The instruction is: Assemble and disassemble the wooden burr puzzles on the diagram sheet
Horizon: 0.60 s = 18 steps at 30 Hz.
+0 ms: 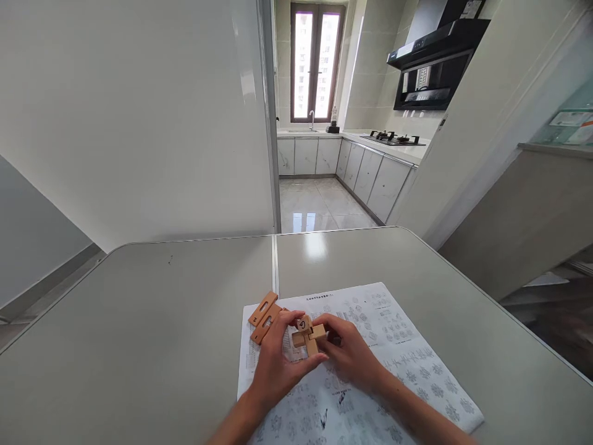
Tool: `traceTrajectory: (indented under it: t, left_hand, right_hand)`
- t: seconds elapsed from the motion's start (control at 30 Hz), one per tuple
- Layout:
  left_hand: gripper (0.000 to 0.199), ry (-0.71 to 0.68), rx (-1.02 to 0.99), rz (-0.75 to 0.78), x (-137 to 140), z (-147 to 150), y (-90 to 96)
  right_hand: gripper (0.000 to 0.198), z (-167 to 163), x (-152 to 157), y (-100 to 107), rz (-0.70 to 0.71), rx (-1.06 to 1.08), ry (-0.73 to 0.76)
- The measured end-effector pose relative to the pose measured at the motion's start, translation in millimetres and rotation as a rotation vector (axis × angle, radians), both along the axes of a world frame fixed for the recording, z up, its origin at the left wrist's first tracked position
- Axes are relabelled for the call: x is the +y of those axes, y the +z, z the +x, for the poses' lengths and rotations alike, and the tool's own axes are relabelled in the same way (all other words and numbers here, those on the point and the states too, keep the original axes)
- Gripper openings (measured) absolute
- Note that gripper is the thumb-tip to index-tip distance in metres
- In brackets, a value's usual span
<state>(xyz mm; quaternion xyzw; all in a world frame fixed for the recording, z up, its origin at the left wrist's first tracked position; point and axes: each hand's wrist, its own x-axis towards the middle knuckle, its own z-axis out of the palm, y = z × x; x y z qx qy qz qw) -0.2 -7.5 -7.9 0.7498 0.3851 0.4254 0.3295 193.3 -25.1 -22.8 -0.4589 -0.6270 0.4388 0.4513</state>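
From where I stand, the grey counter (185, 321) opens out at the left. 2 slotted wooden slats (263, 326) lie on the upper left corner of a printed sheet (361, 414), their ends seeming to carry a 2 and a 1. Next comes the left hand (280, 364), its grip pinching a wooden burr puzzle (309, 337) between thumb and fingertips, over the sheet; 1 bar end bears a dark curled mark I can't identify. The right hand (349, 352) has its grip on the puzzle's right side, fingertips partly hidden. The sheet shows small diagrams and a heading too tiny to read. Farther right, a gas stove (393, 139) sits below a range hood (430, 46), then boxes (572, 117) with illegible labels, contents hidden, stand on a shelf (556, 150).
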Motion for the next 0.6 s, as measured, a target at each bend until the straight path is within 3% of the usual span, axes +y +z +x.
traceTrajectory:
  t: [0.13, 0.4, 0.5, 0.6]
  left_hand:
    - [0.06, -0.018, -0.067, -0.069, -1.4, 1.4, 4.7]
    - [0.061, -0.033, -0.277, -0.285, -1.4, 0.2, 10.8]
    - [0.066, -0.066, -0.281, -0.338, -1.0, -1.5, 8.9]
    - [0.072, -0.083, -0.263, -0.354, -1.6, -2.3, 6.9]
  right_hand:
    - [0.012, 2.9, 1.5, -4.7, -0.117, 0.131, 0.013]
    - [0.055, 10.1, 6.8, -0.1, -0.347, 0.645, 0.356]
    - [0.066, 9.0, 5.1, 2.7, -0.404, 0.698, 0.493]
    - [0.067, 8.2, 3.6, 0.3, -0.391, 0.692, 0.487]
